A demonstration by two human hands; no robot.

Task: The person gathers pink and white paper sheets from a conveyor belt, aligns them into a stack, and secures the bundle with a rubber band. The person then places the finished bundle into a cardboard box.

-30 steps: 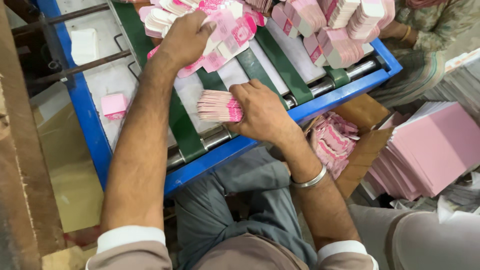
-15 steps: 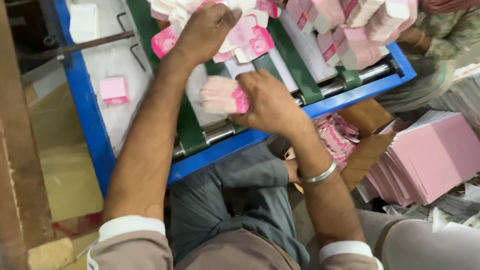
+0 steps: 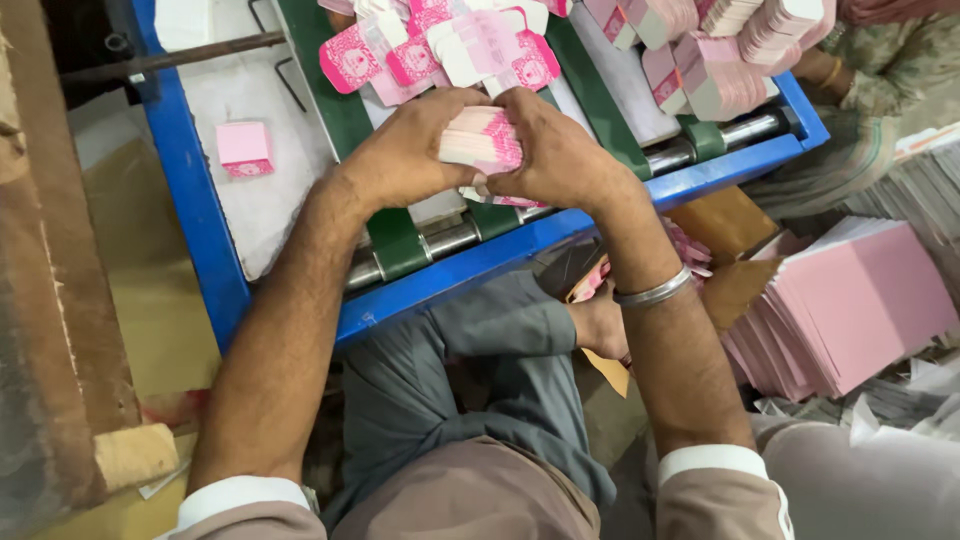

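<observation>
Both hands are clamped on one stack (image 3: 482, 138) of flat pink-and-white card blanks, held on edge just above the near end of the conveyor (image 3: 560, 228), close to its blue front rail. The left hand (image 3: 405, 155) presses the stack from its left side, fingers curled over the top and thumb underneath; the right hand (image 3: 555, 155), with a metal bangle (image 3: 652, 291) on the wrist, presses from the other side, so the stack is squeezed between the two palms. This looks like the gathering and squaring step: the blanks are bunched but their edges are not quite flush, and a few loose ones (image 3: 500, 197) poke out below the right hand. Further up the belts (image 3: 345, 110), toward the far edge, more blanks (image 3: 450, 50) lie fanned and overlapping, and rows of already bundled stacks (image 3: 720, 60) stand at the far right corner. A single small pink box (image 3: 244, 149) sits alone on the white plate near the left rail. Below the front rail, to the right of the knees, a heap of plain pink sheets (image 3: 850, 310) lies on the floor. The next move, as I judge it, calls for even pressure from both sides while the stack is lifted clear, with the stray lower blanks tucked in first so that none slip out.
</observation>
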